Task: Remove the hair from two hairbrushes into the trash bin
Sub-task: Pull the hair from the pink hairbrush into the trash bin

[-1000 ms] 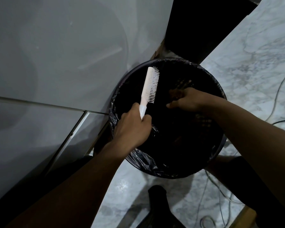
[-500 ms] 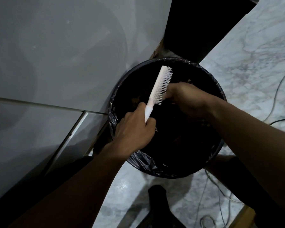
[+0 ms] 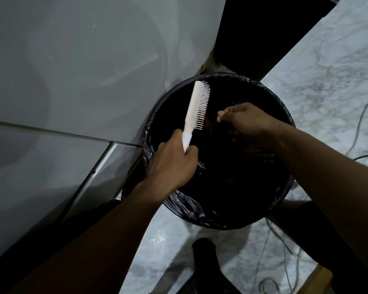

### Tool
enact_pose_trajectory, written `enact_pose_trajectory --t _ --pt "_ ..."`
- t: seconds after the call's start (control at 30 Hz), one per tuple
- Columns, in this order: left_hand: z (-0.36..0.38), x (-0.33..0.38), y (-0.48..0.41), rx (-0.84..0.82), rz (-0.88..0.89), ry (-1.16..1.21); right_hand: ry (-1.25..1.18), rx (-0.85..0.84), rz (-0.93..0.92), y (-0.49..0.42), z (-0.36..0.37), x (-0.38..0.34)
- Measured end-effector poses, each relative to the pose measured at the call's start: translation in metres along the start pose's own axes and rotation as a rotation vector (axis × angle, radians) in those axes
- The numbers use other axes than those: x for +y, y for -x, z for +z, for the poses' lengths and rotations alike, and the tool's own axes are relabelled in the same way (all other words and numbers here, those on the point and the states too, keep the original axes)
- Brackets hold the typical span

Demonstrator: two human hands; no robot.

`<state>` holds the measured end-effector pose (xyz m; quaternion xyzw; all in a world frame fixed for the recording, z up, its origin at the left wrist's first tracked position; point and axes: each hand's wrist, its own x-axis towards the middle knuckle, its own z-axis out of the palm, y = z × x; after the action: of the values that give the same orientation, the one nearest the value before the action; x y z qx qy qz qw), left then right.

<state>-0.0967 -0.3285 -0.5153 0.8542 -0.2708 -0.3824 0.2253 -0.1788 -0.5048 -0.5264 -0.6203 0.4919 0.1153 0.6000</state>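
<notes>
A white hairbrush (image 3: 197,107) is held upright over the round black trash bin (image 3: 284,200), its bristles facing right. My left hand (image 3: 171,164) grips its handle at the bin's left rim. My right hand (image 3: 245,120) hovers over the bin's middle, a little to the right of the bristles, with fingertips pinched together. Whether hair is between the fingertips is too dark to tell. The bin is lined with a black plastic bag (image 3: 185,205). No second hairbrush is in view.
A grey wall panel (image 3: 72,71) stands to the left of the bin. The floor is white marble (image 3: 327,71), with thin cables (image 3: 361,115) at the right and lower right. A dark object (image 3: 204,257) stands on the floor below the bin.
My right hand touched the bristles half a second ago and has pulled back to the right, pinched. The brush has tilted back toward upright and to the left.
</notes>
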Motion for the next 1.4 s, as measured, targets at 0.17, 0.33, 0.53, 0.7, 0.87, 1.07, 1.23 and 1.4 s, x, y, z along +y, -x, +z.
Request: enact_pose_trajectory --t 0.17,0.33,0.53,0.7,0.87,1.07,1.23,1.4 --pt "0.0 0.004 0.001 -0.025 0.006 0.035 -0.06 0.152 0.036 -0.01 -0.003 0.006" --pt "0.0 0.008 0.001 -0.066 0.05 0.104 -0.352 -0.15 -0.064 -0.009 0.006 0.005" --pt "0.0 0.01 0.001 -0.057 0.058 0.138 -0.293 -0.217 -0.022 -0.004 0.009 0.006" --pt "-0.002 0.007 -0.002 -0.007 -0.009 0.123 -0.277 -0.119 0.006 -0.004 0.007 0.004" --pt "-0.001 0.003 -0.003 -0.003 -0.049 0.109 -0.01 0.022 0.036 -0.003 0.0 0.002" --pt "-0.001 0.005 -0.002 -0.022 -0.041 0.092 0.139 0.013 0.037 -0.002 0.005 0.003" --pt "0.003 0.003 -0.003 -0.081 -0.021 0.127 -0.428 -0.105 0.17 -0.003 0.008 -0.004" --pt "0.01 0.004 -0.001 -0.222 -0.107 0.35 -0.526 -0.001 0.057 -0.002 0.027 0.002"
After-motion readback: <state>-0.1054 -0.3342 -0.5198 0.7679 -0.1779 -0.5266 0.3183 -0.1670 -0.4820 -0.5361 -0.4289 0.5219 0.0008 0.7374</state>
